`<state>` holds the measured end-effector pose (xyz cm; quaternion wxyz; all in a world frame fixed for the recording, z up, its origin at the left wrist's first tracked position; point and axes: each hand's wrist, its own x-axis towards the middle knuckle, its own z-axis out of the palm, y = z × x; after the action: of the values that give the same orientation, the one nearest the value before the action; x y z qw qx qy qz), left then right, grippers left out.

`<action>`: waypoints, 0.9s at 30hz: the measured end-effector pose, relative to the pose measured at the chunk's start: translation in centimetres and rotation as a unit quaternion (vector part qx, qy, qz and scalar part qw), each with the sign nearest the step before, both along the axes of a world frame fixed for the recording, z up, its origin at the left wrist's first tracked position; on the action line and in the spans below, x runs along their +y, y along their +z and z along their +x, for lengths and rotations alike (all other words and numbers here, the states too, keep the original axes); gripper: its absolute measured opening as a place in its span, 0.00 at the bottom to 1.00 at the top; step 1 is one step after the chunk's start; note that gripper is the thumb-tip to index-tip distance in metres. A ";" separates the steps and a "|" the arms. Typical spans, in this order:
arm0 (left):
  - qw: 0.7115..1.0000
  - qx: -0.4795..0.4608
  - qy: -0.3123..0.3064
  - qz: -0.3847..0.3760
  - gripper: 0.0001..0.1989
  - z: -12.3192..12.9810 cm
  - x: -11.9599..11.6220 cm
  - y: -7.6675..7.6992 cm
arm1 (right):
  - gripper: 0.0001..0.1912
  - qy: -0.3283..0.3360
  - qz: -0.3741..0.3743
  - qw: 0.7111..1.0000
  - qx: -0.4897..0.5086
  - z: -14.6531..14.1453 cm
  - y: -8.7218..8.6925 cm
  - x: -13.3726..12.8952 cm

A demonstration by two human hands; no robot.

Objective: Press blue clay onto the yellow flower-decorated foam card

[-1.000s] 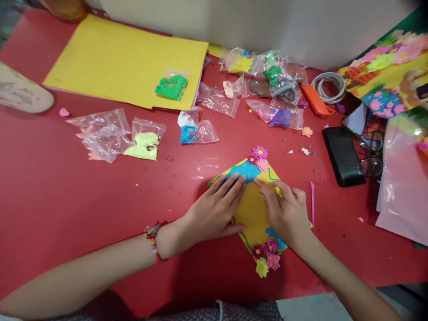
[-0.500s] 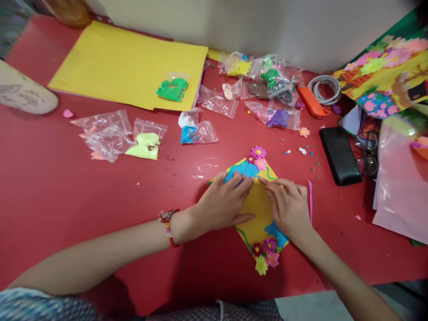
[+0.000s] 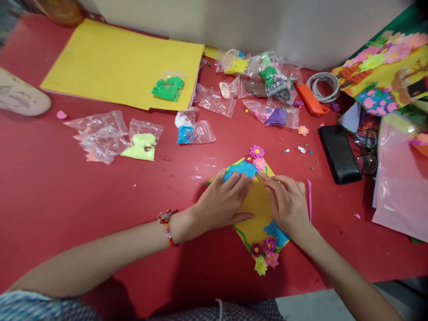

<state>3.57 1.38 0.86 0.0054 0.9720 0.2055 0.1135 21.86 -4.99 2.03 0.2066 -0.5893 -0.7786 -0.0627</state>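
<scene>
Blue clay [image 3: 245,168] lies partly under a left hand [image 3: 222,198], thumb apart, beside a right hand [image 3: 288,200], grip unclear; light, even pressure should suit.

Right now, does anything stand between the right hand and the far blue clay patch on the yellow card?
Nothing visible: the right hand is at the edge of the blue clay patch; the left hand overlaps its near edge.

Flowered card [image 3: 257,207] — partly hidden; white cylinder [image 3: 23,94] — cropped.
</scene>
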 end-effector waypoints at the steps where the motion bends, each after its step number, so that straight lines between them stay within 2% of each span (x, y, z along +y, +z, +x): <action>1: 1.000 -0.011 -0.006 -0.005 0.36 0.0 0.1 -0.1 | 0.12 0.002 0.001 1.000 0.009 0.1 0.2 0.0; 7: 0.997 -0.026 -0.038 -0.065 0.35 0.1 1.1 -0.1 | 0.14 0.020 -0.018 1.000 0.006 0.2 -0.3 0.0; 13: 0.996 -0.034 -0.048 -0.071 0.34 0.0 1.1 -0.4 | 0.15 0.006 -0.012 0.998 -0.053 0.1 -1.3 0.2; 19: 0.997 -0.022 -0.049 -0.061 0.31 0.2 1.3 -0.1 | 0.11 -0.018 -0.049 0.997 0.061 0.5 -0.3 0.2; 27: 0.997 0.004 -0.064 -0.048 0.29 0.7 1.7 0.1 | 0.08 -0.017 -0.053 0.998 0.040 0.8 0.0 0.2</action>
<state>4.23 3.10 0.93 0.0580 0.9823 0.1482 0.0990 22.62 -4.79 1.99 0.2048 -0.6148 -0.7616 -0.0017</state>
